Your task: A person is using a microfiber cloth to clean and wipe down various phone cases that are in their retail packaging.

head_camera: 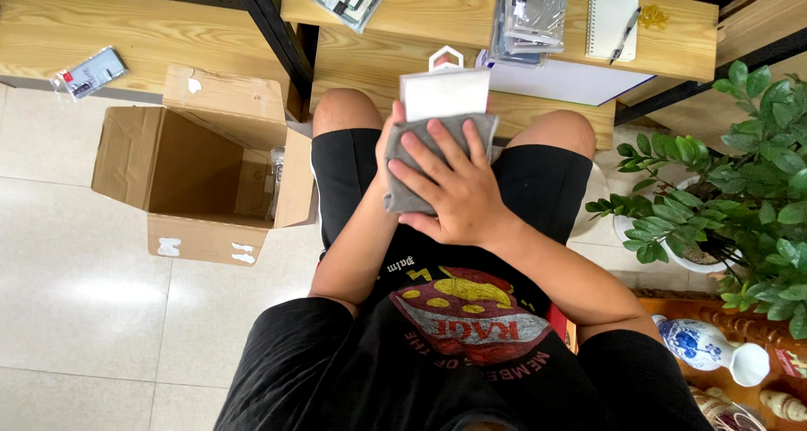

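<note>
I sit with a white flat package (444,91) held upright over my lap. My left hand (388,149) grips it from behind and below, mostly hidden under a grey cloth (412,166). My right hand (450,187) lies flat on the grey cloth, fingers spread, pressing it against the lower part of the white package. The cloth wraps the package's bottom half.
An open cardboard box (197,166) stands on the tiled floor at my left. Wooden shelves (387,53) ahead carry several clear-packed items and a spiral notebook with a pen (612,21). A potted green plant (740,196) and a blue-white vase (704,347) are at my right.
</note>
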